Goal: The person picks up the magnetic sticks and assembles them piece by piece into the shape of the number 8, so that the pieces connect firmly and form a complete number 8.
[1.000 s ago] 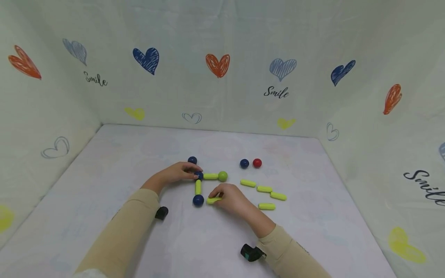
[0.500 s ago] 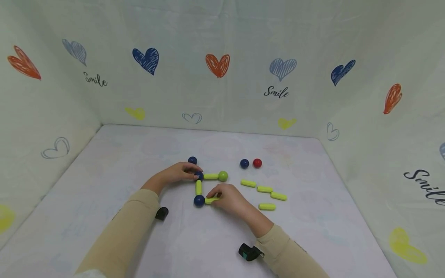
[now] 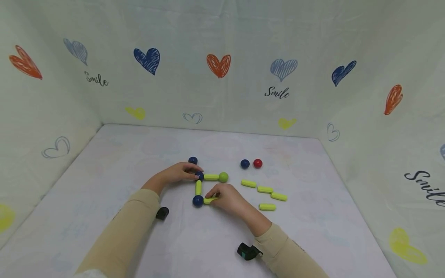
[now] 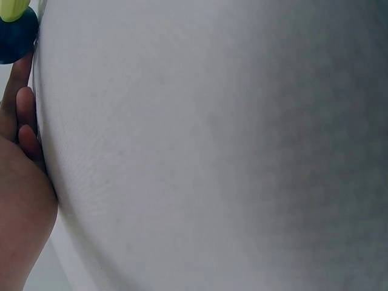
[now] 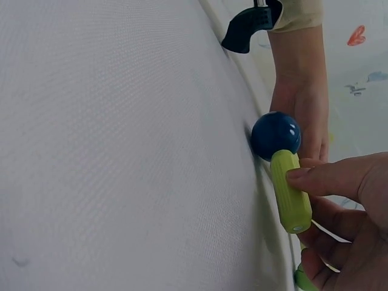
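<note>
My left hand (image 3: 177, 172) pinches a blue ball (image 3: 199, 176) at the corner of a ball-and-rod piece. From that ball, one yellow-green rod (image 3: 211, 177) runs right to a green ball (image 3: 223, 177). Another rod (image 3: 198, 188) comes toward me to a nearer blue ball (image 3: 197, 201). My right hand (image 3: 229, 197) pinches a yellow-green rod (image 5: 291, 197) between thumb and fingers, its far end against the nearer blue ball (image 5: 276, 136). The left wrist view catches a blue ball (image 4: 18, 36) by the left fingertips.
Behind my left hand lies a loose blue ball (image 3: 192, 160). Farther right are another blue ball (image 3: 245, 164) and a red ball (image 3: 258, 163). Several loose yellow-green rods (image 3: 265, 190) lie right of my right hand on the table (image 3: 194, 247). A printed curtain (image 3: 243, 34) surrounds the table.
My right hand has moved slightly left with its rod, closing the gap to the nearer blue ball, so the two now meet. My left hand has stayed on the corner ball.
</note>
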Demonstrator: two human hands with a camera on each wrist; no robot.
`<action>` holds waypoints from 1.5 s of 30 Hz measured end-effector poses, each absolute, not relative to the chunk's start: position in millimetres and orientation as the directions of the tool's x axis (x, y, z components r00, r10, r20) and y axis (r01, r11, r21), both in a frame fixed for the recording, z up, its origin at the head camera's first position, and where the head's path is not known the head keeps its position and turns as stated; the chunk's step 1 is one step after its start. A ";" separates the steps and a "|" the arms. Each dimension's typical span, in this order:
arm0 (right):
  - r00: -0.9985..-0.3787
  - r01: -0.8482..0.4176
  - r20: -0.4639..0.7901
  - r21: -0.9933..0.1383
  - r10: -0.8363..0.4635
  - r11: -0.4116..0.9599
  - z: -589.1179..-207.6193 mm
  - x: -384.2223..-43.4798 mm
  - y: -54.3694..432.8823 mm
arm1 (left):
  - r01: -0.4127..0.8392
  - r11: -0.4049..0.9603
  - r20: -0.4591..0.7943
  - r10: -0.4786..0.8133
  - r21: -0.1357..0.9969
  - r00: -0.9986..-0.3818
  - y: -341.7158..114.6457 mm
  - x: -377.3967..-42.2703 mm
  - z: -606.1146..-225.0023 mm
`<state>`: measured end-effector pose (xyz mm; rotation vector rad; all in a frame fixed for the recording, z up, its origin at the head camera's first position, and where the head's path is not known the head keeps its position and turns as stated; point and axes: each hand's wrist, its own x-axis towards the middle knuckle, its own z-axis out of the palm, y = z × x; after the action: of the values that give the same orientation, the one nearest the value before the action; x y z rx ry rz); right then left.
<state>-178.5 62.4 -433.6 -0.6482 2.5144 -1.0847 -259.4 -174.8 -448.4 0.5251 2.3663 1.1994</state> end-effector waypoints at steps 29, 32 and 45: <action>-0.907 -0.195 -0.128 -0.716 -0.400 0.670 -414.9 -197.5 91.0 | 0.110 0.585 -0.237 0.483 0.804 -0.843 -175.6 -260.0 -450.1; -0.923 -0.178 -0.113 -0.720 -0.367 0.671 -413.5 -201.4 96.7 | 0.102 0.581 -0.242 0.484 0.807 -0.841 -176.0 -261.1 -451.6; -0.980 -0.104 -0.036 -0.737 -0.193 0.668 -412.3 -220.5 120.4 | 0.091 0.571 -0.241 0.479 0.816 -0.844 -174.4 -260.4 -451.3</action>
<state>-220.5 120.4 -412.3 -0.2478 2.7663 -1.2113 -260.4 -174.4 -451.3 0.4586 2.3659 1.1924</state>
